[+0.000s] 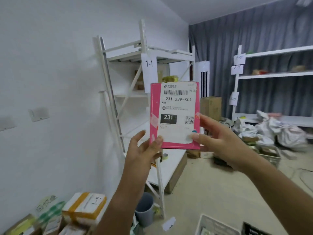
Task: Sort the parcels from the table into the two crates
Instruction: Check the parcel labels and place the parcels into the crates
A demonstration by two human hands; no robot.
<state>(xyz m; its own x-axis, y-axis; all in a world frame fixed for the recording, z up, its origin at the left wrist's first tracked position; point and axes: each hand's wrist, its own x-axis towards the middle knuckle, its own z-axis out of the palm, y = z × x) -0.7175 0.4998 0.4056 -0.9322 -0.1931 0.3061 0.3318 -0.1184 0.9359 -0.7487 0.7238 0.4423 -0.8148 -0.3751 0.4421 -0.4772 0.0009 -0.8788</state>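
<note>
A pink parcel (174,116) is held upright between both grips: its lower corners are pinched by the left grip (144,150) and right grip (218,143).

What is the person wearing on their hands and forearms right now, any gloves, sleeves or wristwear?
Nothing that shows. The left hand and the right hand are both bare, with no gloves, rings or tape visible. Both forearms are uncovered as far as the frame's lower edge, with no sleeve cuff, watch or band at either wrist. The fingernails are short and look unpainted.

Parcel (174,116) between both hands; rack (145,53) behind; crate (205,221) below right.
</note>
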